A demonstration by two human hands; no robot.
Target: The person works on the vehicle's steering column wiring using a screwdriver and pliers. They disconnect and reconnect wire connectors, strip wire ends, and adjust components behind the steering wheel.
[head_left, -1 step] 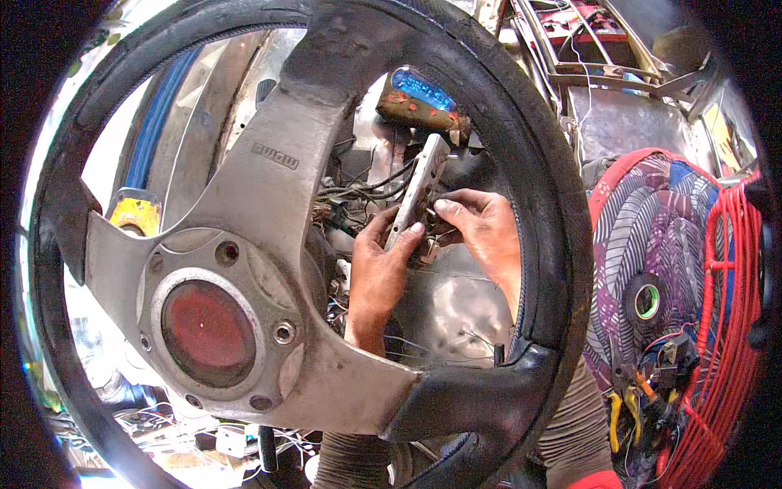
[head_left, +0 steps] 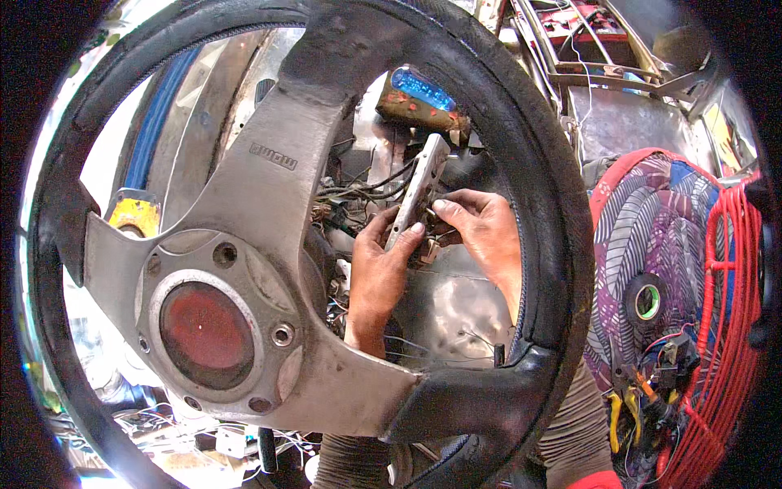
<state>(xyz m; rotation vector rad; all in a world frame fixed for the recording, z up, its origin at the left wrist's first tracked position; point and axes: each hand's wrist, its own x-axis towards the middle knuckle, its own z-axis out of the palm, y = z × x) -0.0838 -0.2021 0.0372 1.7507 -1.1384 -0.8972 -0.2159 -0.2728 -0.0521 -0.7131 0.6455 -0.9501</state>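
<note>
My left hand (head_left: pixel 376 281) is closed around the lower end of a narrow metal bracket (head_left: pixel 425 171) with holes along it, tilted up to the right. Beside it, my right hand (head_left: pixel 487 236) has thumb and fingers pinched at the bracket's right side; whatever small part lies between them is too small to name. Both hands work behind a large steering wheel (head_left: pixel 199 216) with metal spokes and a black rim, which hides part of my forearms. Dark wires (head_left: pixel 371 193) run to the left of the bracket. A translucent blue handle (head_left: pixel 422 88) lies above it on a rusty part.
To the right is a patterned fabric seat or bag (head_left: pixel 643 220), with a roll of black tape (head_left: pixel 646 301) on it. Yellow-handled pliers (head_left: pixel 626 420) and a coil of red cable (head_left: pixel 729 342) are close by. Loose white wires (head_left: pixel 252 444) tangle at the lower left.
</note>
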